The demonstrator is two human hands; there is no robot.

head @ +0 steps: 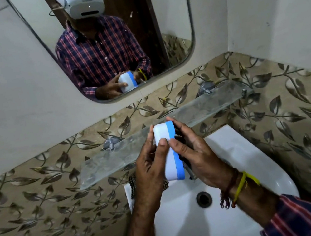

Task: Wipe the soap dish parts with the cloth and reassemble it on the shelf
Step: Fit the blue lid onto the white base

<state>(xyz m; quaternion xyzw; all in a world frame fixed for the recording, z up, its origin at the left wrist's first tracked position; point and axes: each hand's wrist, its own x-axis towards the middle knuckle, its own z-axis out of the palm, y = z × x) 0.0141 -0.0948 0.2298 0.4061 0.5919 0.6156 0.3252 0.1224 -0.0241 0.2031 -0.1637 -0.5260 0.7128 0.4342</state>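
A white soap dish [166,156] with a blue part [175,151] fitted along its right side is held on edge over the basin, in front of the glass shelf [116,156]. My left hand [149,165] grips its white side, thumb on the front. My right hand [194,152] grips the blue side, fingers wrapped behind it. A checked cloth [133,183] lies on the sink's back rim, mostly hidden under my left hand.
The white sink [248,164] with its dark drain [203,198] is below my hands. A mirror [117,32] hangs above the shelf, showing a person in a checked shirt. Leaf-patterned tiles [41,195] cover the wall. A tap is partly hidden behind my right hand.
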